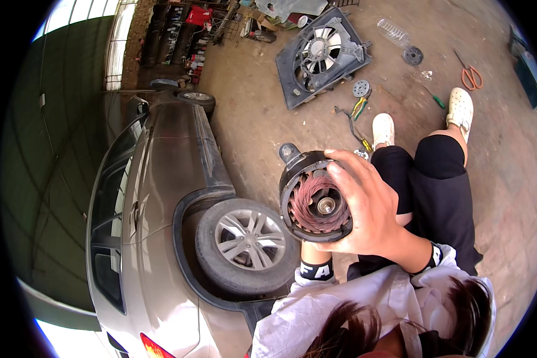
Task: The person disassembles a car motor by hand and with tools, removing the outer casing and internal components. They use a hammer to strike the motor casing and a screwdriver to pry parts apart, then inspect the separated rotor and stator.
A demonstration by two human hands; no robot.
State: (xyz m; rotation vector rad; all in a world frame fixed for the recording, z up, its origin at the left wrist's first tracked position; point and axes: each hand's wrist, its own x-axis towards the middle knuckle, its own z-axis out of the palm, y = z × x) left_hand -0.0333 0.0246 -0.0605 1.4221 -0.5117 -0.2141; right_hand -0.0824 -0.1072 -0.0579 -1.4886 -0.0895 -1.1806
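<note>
And here's the car (155, 179), smooth brownish metal filling the left side, with its rubber-tyred wheel (249, 240); past the pale shoes (459, 110), a black plastic fan assembly (318, 49) lies flat. Now the round motor housing (316, 200), held between wheel and knees (440, 156), open face up, seemingly so the inside shows. The right hand (373, 206) grips it, half-curled fingers (347, 180) hugging the rim. The left wrist (316, 255) runs behind; that hand's hidden, its grip impossible to tell. Ropy reddish windings (302, 200) ring a shiny shaft (326, 206).
</note>
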